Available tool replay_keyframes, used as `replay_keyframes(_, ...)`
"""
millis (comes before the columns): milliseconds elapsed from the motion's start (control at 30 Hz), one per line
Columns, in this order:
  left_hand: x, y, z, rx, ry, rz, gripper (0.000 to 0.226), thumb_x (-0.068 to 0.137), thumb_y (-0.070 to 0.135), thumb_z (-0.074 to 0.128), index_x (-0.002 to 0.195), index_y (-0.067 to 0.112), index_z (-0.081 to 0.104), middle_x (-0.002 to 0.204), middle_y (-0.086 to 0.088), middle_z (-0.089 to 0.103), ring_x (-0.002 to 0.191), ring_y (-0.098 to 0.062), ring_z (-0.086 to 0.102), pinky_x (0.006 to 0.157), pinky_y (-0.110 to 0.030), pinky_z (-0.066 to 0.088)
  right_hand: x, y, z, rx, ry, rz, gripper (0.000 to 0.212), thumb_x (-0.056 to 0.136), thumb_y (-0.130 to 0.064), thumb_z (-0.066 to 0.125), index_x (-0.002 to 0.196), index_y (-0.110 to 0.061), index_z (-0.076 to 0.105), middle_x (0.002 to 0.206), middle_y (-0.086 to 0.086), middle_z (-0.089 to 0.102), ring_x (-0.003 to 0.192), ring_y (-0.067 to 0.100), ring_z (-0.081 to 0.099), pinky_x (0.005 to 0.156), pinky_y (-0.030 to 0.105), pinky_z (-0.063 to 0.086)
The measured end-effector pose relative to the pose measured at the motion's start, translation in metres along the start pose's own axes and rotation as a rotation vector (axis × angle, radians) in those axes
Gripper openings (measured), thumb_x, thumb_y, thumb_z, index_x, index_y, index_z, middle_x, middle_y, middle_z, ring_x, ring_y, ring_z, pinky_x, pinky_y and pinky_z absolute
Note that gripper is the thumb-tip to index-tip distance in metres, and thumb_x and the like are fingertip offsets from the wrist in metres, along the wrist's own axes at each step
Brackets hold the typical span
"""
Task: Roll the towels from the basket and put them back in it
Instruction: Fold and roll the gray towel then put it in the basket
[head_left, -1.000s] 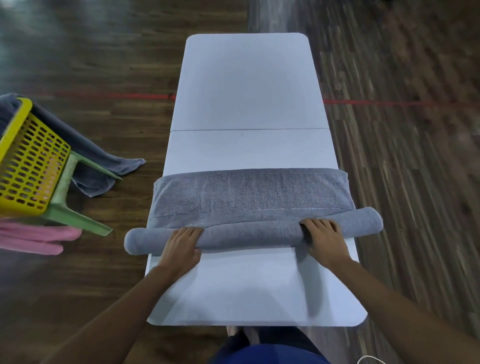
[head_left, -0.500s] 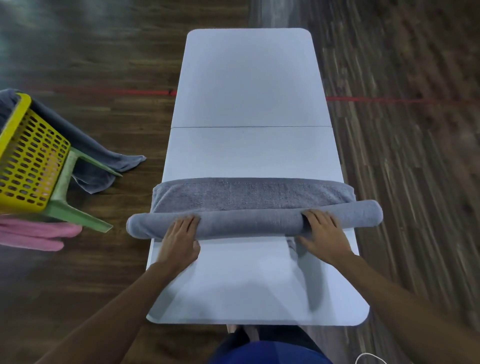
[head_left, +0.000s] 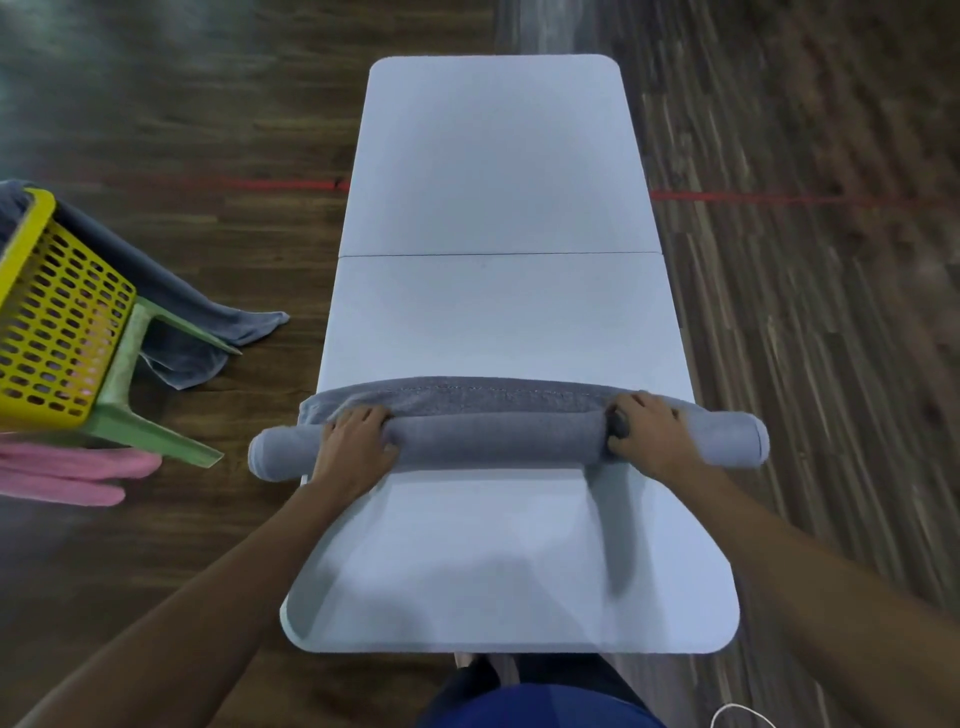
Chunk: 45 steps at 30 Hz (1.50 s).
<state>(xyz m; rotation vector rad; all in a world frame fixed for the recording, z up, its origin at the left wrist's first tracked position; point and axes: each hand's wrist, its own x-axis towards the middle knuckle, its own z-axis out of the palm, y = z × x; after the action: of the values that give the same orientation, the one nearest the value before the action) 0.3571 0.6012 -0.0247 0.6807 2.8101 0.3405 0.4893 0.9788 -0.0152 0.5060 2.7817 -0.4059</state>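
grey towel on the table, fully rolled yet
Nearly rolled: the grey towel shows a narrow flat strip beyond the roll; left hand and right hand grip it.

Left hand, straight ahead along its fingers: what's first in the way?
Left hand grips the grey towel roll; straight ahead comes that towel's flat unrolled strip, then bare white table, as far as visible.

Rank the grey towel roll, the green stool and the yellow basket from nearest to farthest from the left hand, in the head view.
1. The grey towel roll: under the left hand, fingers curled over it.
2. The green stool: left of the hand.
3. The yellow basket: farther left, atop the stool.
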Motion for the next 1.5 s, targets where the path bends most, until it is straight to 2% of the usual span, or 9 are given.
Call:
replay_keyframes(100, -0.004, 0.009, 0.008, -0.015, 0.174, 0.031, 0.023, 0.081, 0.014, 0.058, 0.102, 0.006, 0.065, 0.104, -0.013, 0.066, 0.100, -0.036, 0.059, 0.083, -0.050, 0.047, -0.006, -0.004, 0.010, 0.022, 0.218, -0.070, 0.026, 0.088, -0.026, 0.062, 0.112, -0.016, 0.062, 0.115, 0.003, 0.062, 0.110, 0.030, 0.055, 0.090, 0.040, 0.038)
replay_keyframes(200, -0.011, 0.008, 0.018, 0.065, 0.056, 0.110, 0.051, 0.072, 0.016, 0.072, 0.120, 0.005, 0.059, 0.120, -0.013, 0.063, 0.112, -0.033, 0.058, 0.100, -0.050, 0.046, -0.018, 0.001, 0.026, -0.047, 0.127, -0.157, 0.066, 0.075, -0.049, 0.075, 0.129, -0.016, 0.055, 0.129, 0.004, 0.059, 0.119, 0.030, 0.054, 0.107, 0.048, 0.034)
replay_keyframes(333, -0.010, 0.003, 0.018, 0.167, 0.029, 0.123, 0.062, 0.059, 0.008, 0.082, 0.118, 0.004, 0.062, 0.113, -0.014, 0.067, 0.104, -0.033, 0.064, 0.094, -0.049, 0.050, -0.017, 0.001, 0.026, -0.071, 0.139, -0.139, 0.056, 0.076, -0.015, 0.069, 0.130, -0.018, 0.054, 0.128, 0.005, 0.060, 0.120, 0.028, 0.053, 0.108, 0.042, 0.028)
replay_keyframes(467, -0.005, 0.000, 0.002, 0.192, -0.038, 0.148, 0.040, 0.067, 0.026, 0.069, 0.105, 0.014, 0.067, 0.102, -0.006, 0.070, 0.096, -0.029, 0.064, 0.092, -0.045, 0.045, -0.007, -0.005, 0.005, -0.139, -0.098, -0.093, 0.056, 0.079, -0.029, 0.061, 0.133, -0.031, 0.049, 0.127, -0.005, 0.059, 0.121, 0.021, 0.048, 0.107, 0.038, 0.025)
replay_keyframes(633, 0.009, 0.002, -0.016, 0.005, -0.421, -0.019, 0.055, 0.064, 0.047, 0.048, 0.112, 0.022, 0.053, 0.099, 0.000, 0.068, 0.094, -0.024, 0.061, 0.090, -0.036, 0.031, 0.002, 0.001, -0.015, 0.033, -0.479, 0.011, 0.040, 0.077, -0.042, 0.064, 0.113, -0.035, 0.049, 0.099, -0.009, 0.064, 0.092, 0.015, 0.055, 0.089, 0.035, 0.029)
replay_keyframes(833, 0.001, -0.002, 0.006, -0.077, 0.152, 0.119, 0.018, 0.087, 0.020, 0.057, 0.097, 0.008, 0.068, 0.094, -0.011, 0.067, 0.084, -0.034, 0.061, 0.074, -0.045, 0.049, -0.003, -0.002, 0.010, 0.002, 0.132, -0.073, 0.025, 0.088, -0.035, 0.047, 0.105, -0.023, 0.059, 0.105, -0.002, 0.057, 0.101, 0.026, 0.053, 0.084, 0.036, 0.033)
replay_keyframes(1033, -0.014, -0.032, 0.018, 0.312, -0.003, 0.275, 0.068, 0.084, 0.046, 0.065, 0.141, 0.015, 0.045, 0.130, -0.010, 0.057, 0.115, -0.033, 0.055, 0.103, -0.051, 0.040, -0.026, 0.032, 0.025, -0.100, 0.071, -0.351, 0.061, 0.085, -0.055, 0.055, 0.137, -0.027, 0.044, 0.133, -0.004, 0.051, 0.118, 0.020, 0.050, 0.107, 0.040, 0.032)
replay_keyframes(1200, -0.001, -0.008, 0.015, 0.341, -0.045, 0.127, 0.055, 0.088, 0.041, 0.064, 0.129, 0.011, 0.044, 0.097, -0.015, 0.063, 0.078, -0.038, 0.061, 0.068, -0.048, 0.050, -0.015, 0.016, 0.017, -0.234, 0.050, -0.072, 0.051, 0.094, -0.045, 0.051, 0.142, -0.031, 0.038, 0.119, 0.002, 0.057, 0.104, 0.028, 0.054, 0.084, 0.040, 0.040)
replay_keyframes(1500, -0.005, 0.113, 0.034, -0.262, -0.212, -0.460, 0.051, 0.101, 0.043, 0.038, 0.136, 0.008, 0.032, 0.134, -0.019, 0.044, 0.122, -0.041, 0.044, 0.098, -0.054, 0.036, -0.021, -0.085, 0.037, 0.459, 0.005, 0.428, 0.051, 0.098, -0.046, 0.042, 0.140, -0.018, 0.034, 0.126, 0.015, 0.047, 0.115, 0.038, 0.044, 0.094, 0.050, 0.037)
